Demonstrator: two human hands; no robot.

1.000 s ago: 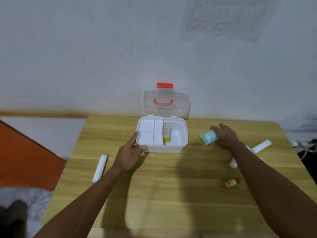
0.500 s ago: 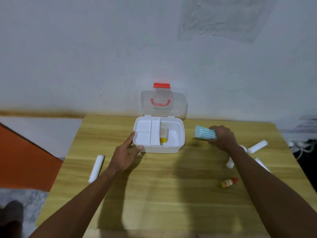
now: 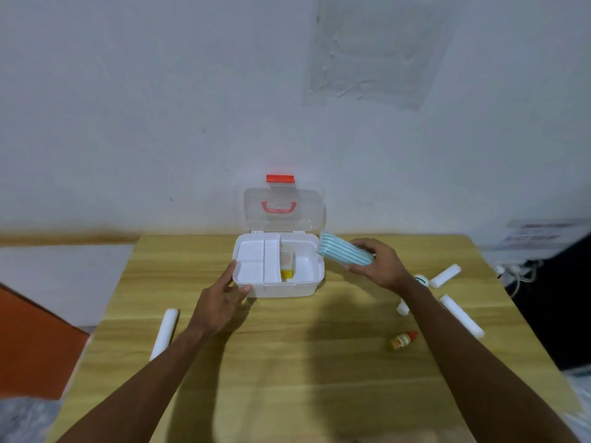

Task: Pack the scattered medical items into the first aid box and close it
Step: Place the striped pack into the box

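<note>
Head view: the first aid box [image 3: 278, 284] sits open at the counter's [image 3: 287, 362] far edge, one yellow item inside. The left hand [image 3: 220, 302] rests open against its corner; the right hand [image 3: 380, 263] grips a striped teal pack [image 3: 347, 252] at its rim. White rolls [image 3: 164, 334] and a small bottle [image 3: 402, 340] remain outside

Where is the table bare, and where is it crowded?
Bare: the near table between the forearms, and the strip between the white roll and the box. Crowded: right of the box, with rolls and a small bottle.
</note>
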